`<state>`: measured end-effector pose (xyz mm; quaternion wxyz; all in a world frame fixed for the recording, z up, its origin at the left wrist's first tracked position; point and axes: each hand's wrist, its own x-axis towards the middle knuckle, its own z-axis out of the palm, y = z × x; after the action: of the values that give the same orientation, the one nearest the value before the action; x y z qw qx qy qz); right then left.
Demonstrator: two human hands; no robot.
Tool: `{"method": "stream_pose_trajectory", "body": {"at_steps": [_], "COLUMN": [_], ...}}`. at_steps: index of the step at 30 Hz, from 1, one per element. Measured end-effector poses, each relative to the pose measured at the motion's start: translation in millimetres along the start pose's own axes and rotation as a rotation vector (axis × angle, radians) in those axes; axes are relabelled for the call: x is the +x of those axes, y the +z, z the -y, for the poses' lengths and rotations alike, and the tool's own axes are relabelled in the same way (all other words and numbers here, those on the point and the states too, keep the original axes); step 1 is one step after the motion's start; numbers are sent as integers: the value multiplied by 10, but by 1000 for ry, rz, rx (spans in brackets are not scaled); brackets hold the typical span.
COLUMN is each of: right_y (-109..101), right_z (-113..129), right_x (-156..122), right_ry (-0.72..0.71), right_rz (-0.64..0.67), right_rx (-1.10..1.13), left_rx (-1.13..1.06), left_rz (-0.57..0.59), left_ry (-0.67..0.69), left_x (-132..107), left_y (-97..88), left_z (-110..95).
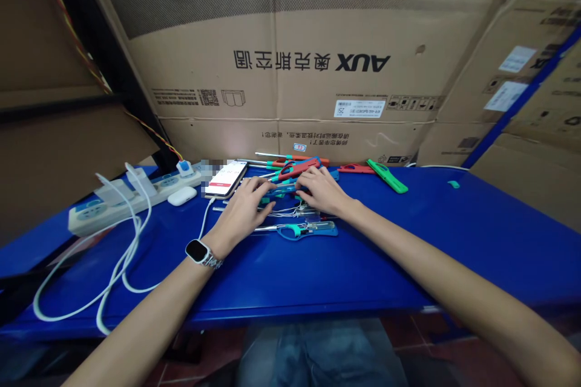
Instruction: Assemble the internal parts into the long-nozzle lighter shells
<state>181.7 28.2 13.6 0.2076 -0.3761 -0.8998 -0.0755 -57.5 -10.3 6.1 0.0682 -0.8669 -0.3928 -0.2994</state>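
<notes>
Both my hands rest on a pile of long gas lighters (290,193) with metal nozzles and blue, teal and red handles, lying on the blue table (408,242). My left hand (247,202), with a smartwatch on its wrist, lies over the pile's left side with fingers bent onto the lighters. My right hand (322,188) covers the pile's right side, fingers curled around a blue lighter. One teal-and-blue lighter (302,230) lies apart, nearer to me.
A phone (226,178) with a lit screen, a white earbud case (181,195) and a power strip (131,193) with white cables (113,266) sit at the left. A green lighter (387,176) and a red one (356,169) lie at the back. Big cardboard boxes (295,60) stand behind.
</notes>
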Motion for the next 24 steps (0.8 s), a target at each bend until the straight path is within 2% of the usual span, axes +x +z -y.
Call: {"method": "stream_pose_trajectory", "body": {"at_steps": [3,7,9,11,14,17,21,24], "right_y": [-112,-300,-363,-383,-343,-274,-228,-239], "right_z": [36,132,187,236,279,282,270,275], "right_x": [-117,-366,-489,-586,-671,-706,-724,-710], "right_ry": [4,45,43,1,-101,-158,-161,-63], "right_rz": [-61,-113,-154,-169,-144,-119,-103,-84], "right_rx": [91,242,257,216,127,86,132,349], "left_rx": [-22,-215,-331,-423,-533,-572,-518,-542], "left_rz": [-46,-48,-3,86,245,360,396,372], "left_ry": [0,57,61,6,-119,-172,-164,-189], "left_x": [3,-5,-6,-4,-1,0,-9,-18], "left_y": [-17,-84,-122,-156,-188,-200,-207,-226], "left_z": [-10,-40,-79,-123,-166,-164,-119,-90]}}
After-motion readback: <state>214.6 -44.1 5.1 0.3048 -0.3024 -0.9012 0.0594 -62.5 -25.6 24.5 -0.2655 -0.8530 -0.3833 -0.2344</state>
